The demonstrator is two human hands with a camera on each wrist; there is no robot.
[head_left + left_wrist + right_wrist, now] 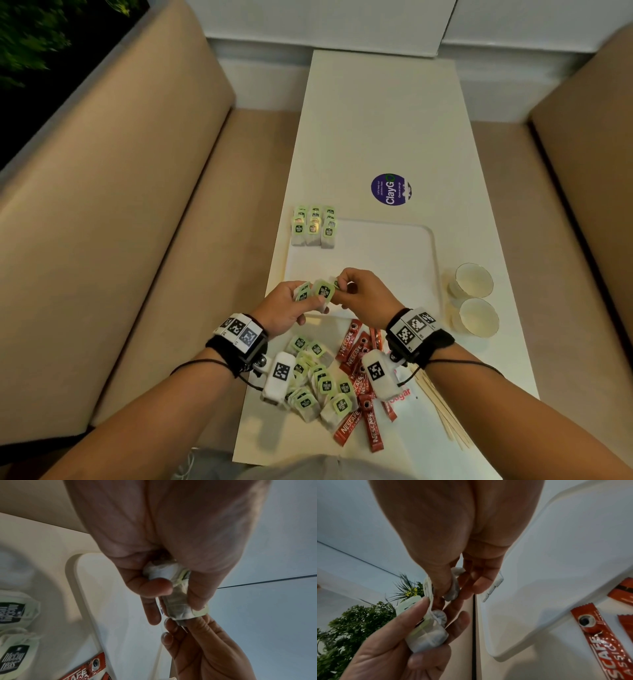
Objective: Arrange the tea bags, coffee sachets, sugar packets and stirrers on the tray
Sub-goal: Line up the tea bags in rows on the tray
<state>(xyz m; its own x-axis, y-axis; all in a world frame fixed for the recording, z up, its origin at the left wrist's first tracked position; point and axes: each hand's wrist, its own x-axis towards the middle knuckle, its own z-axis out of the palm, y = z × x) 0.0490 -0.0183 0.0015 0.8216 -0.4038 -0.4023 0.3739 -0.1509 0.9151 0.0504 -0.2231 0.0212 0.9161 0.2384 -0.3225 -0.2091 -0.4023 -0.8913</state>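
Three neat tea bag rows at tray far-left corner. Left hand holds bunch of bags; right hand pinches one off. Advise: separate singly, untangle strings, lay beside rows. Loose pile remains on desk.

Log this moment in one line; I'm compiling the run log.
left hand: holds tea bags | right hand: pinches one | tray: three rows placed

"Nescafé" sachets; "ClayGo" sticker
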